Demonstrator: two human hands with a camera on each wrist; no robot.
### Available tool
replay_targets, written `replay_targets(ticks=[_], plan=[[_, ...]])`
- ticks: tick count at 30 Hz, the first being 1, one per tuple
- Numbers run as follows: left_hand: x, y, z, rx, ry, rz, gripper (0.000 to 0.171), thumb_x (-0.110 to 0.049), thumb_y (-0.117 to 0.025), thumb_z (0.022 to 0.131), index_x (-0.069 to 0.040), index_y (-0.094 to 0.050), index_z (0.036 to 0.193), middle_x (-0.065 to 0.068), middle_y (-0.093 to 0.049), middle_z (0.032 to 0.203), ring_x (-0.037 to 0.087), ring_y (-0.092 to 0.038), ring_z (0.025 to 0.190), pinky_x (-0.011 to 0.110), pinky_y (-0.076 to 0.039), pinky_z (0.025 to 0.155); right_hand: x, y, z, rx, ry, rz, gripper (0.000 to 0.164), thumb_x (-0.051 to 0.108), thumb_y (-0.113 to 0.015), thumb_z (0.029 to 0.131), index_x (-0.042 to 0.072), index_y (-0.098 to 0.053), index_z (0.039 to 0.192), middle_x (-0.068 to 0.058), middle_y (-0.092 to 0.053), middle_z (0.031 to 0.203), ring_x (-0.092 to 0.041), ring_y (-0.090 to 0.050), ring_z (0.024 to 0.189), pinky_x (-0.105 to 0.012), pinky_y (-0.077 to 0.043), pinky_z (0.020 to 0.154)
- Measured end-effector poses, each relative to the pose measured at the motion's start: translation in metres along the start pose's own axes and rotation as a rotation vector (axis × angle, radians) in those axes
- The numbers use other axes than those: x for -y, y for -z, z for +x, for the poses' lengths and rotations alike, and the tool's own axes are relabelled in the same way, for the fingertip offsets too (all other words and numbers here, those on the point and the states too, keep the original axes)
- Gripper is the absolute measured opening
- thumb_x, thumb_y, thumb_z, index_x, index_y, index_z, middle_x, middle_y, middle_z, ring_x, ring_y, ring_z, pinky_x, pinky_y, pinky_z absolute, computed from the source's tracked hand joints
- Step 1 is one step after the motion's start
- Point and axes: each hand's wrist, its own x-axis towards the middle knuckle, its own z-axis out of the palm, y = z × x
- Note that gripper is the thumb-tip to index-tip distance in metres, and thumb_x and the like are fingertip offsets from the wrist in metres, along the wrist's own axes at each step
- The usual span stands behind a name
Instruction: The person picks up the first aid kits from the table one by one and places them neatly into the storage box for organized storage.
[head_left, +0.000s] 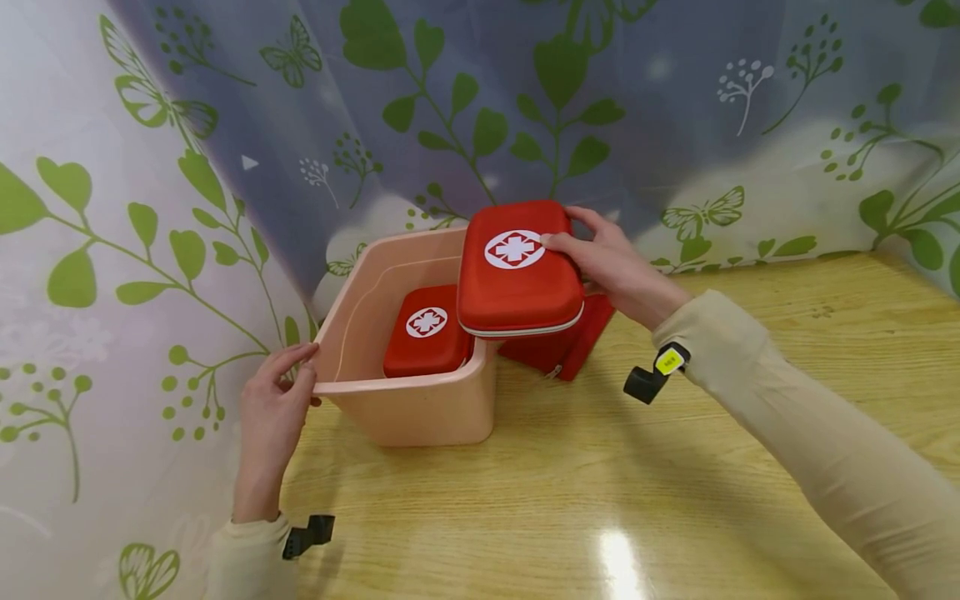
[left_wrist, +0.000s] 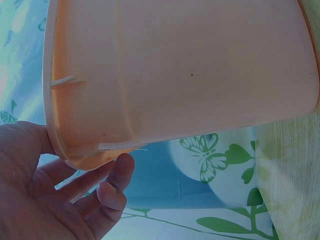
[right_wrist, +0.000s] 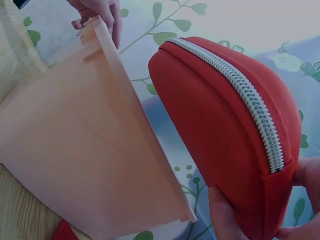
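My right hand (head_left: 611,262) grips a red zippered first aid case (head_left: 517,287) by its right side, thumb on top near the white cross emblem. The case is held above the right rim of a peach plastic bin (head_left: 420,417). In the right wrist view, the silver zipper of this case (right_wrist: 220,125) runs closed along the visible edge. A second red first aid case (head_left: 427,354) lies inside the bin, its cross facing up. At the bin's front left corner, my left hand (head_left: 273,408) holds the rim, thumb on one side and fingers curled beneath.
Another red item with a zipper pull (head_left: 558,342) lies on the wooden table (head_left: 555,483) to the right of the bin, partly hidden by the held case. Behind and to the left hangs a leaf-and-butterfly patterned curtain (head_left: 300,167), close to the bin.
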Motion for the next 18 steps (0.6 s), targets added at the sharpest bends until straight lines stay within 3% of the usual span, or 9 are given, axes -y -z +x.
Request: replay_targets(ticks=[18], plan=[[0.0,0.0,0.002,-0.003,0.041,0.012,0.031,-0.019,-0.056,0.098,-0.009,-0.07,0.124,0.002,-0.064,0.122,0.02,-0.064,0.061,0.019,-0.048,0.052,0.003,-0.018,0.009,-0.005,0.014,-0.034,0.073,0.027,-0.064,0.094,0.021,-0.026,0.156,-0.018,-0.06,0.12,-0.014,-0.067,0.06,-0.029,-0.056,0.054]])
